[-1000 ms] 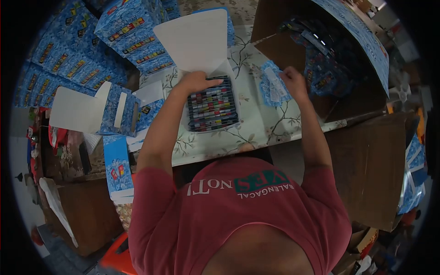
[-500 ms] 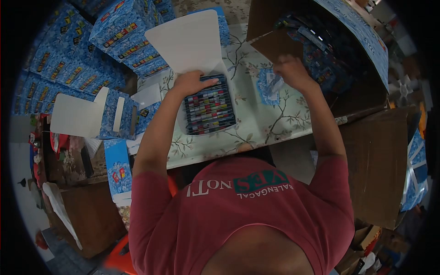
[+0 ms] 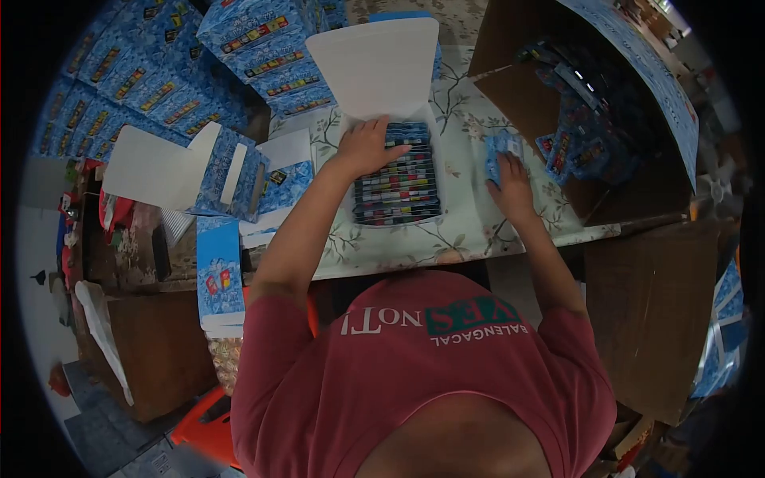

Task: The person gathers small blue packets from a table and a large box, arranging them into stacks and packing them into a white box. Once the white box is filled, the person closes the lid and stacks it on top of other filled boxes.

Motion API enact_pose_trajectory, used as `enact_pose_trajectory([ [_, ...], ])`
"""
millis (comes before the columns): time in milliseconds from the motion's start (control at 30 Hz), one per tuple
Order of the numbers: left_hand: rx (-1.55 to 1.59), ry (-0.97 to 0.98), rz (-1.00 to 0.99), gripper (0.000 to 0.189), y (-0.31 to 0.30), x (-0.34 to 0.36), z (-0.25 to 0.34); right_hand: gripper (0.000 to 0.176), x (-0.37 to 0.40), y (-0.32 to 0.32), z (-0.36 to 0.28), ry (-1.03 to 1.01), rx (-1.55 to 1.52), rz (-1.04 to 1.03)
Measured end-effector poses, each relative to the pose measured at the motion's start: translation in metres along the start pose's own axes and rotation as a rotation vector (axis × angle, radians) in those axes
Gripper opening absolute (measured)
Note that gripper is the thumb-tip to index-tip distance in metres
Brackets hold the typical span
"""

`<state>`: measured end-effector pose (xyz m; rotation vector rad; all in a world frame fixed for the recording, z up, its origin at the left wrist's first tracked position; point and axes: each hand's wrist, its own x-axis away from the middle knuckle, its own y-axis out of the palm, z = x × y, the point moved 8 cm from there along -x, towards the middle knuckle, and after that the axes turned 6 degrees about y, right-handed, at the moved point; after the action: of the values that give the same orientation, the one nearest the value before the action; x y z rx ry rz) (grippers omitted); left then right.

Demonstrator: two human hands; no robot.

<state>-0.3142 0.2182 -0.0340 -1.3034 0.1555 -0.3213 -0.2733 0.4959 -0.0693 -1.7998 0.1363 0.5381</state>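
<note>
An open white box (image 3: 444, 171) with its lid raised stands on the table, holding a tight row of dark flat packets (image 3: 398, 187) with coloured edges. My left hand (image 3: 366, 151) lies over the back left part of that row, fingers spread and thumb stretched across the packets. To the right of the box, a light blue packet (image 3: 496, 150) lies on the tablecloth. My right hand (image 3: 514, 187) has its fingers bent over the packet's lower right part, with the thumb at its near edge; the underside of the grip is hidden.
A large cardboard carton (image 3: 610, 195) lies open at the right, with many blue packets (image 3: 594, 151) inside. Stacked blue printed boxes (image 3: 271, 60) stand at the back left. An open blue-and-white box (image 3: 211, 175) sits left of my left arm. A flowered tablecloth (image 3: 470, 215) covers the table.
My right hand has moved from the far end of the blue packet, near the carton, down to its near right part. My left hand stays on the row. The whole view has shifted.
</note>
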Motion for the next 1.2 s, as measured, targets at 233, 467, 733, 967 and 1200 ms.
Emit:
enact_pose_trajectory([
  [233,0.009,-0.023,-0.058,0.087,0.003,0.006,0.005,0.028,0.005,-0.017,0.103,0.493,-0.742,0.119],
  [467,-0.036,0.059,-0.012,0.091,0.016,0.000,0.014,0.024,0.010,0.011,0.138,0.543,-0.833,-0.067],
  [733,-0.033,0.116,0.111,0.070,-0.002,0.024,0.013,0.022,-0.084,-0.065,-0.037,0.243,-1.195,-0.201],
  [967,-0.016,0.177,0.195,0.061,-0.010,0.036,0.024,0.019,-0.142,-0.008,-0.153,-0.241,-0.664,-0.297],
  [1200,0.032,0.226,0.265,0.059,-0.008,0.041,0.021,0.014,-0.143,0.021,-0.150,-0.228,-0.552,-0.345],
])
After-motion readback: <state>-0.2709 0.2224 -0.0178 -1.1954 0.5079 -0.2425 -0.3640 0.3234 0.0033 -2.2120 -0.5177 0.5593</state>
